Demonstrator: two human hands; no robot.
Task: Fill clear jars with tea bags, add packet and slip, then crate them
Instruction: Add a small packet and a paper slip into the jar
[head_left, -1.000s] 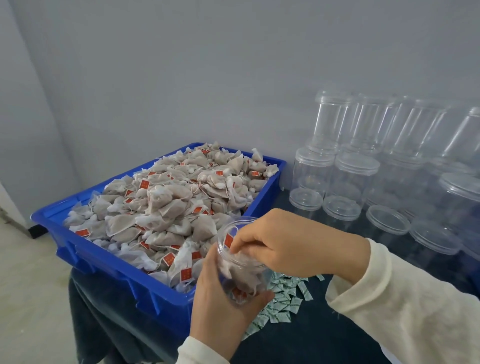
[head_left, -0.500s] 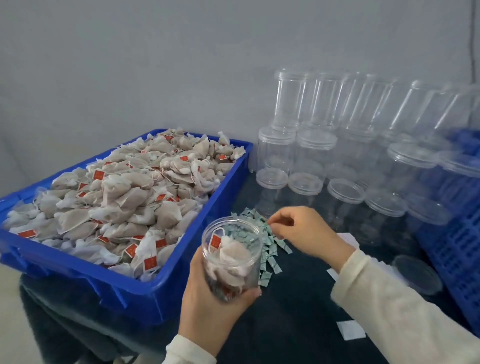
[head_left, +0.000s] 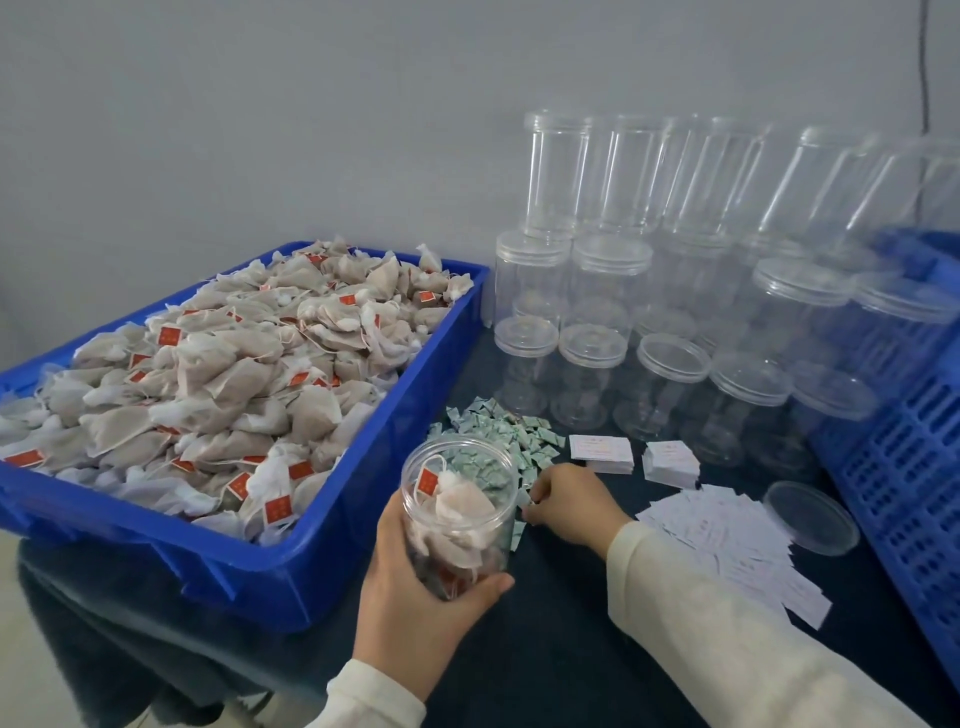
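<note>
Gripping open jar (head_left: 460, 512) in left hand (head_left: 415, 597), tea bags inside, mouth tilted toward right hand (head_left: 569, 506). Pinching at packets (head_left: 496, 452) just beside jar; grasp unconfirmed. Advising: lifting one packet only, keeping jar steady, dropping it clear of rim.

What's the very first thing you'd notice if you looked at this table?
The big blue bin on the left, heaped with tea bags. Then the stacked clear empty jars against the back wall, and in front the left hand holding a jar with tea bags inside.
</note>
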